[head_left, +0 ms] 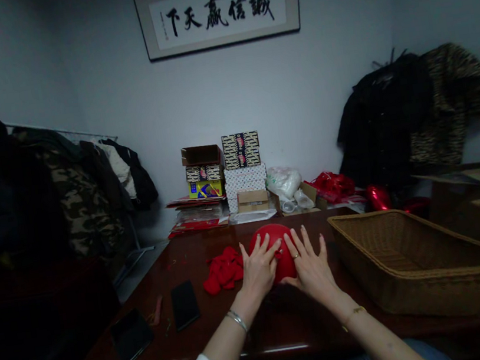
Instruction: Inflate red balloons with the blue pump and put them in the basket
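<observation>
A round red balloon (284,269) rests on the table in front of me, held between both palms. My left hand (259,267) lies over its left side with the fingers spread. Close to that hand's fingertips a small red nub shows, perhaps the balloon's neck. On the balloon's right side, my right hand (312,265) presses with fingers apart and its thumb low near the front. A heap of limp red pieces (223,269), looking like uninflated balloons, lies just left of my left hand.
A wicker basket (416,286) stands at the right on the dark wooden table (283,329). Two flat black objects (185,305) lie at the left. Stacked boxes (245,182), a white plastic bag (285,182) and shiny red material (334,186) sit along the back.
</observation>
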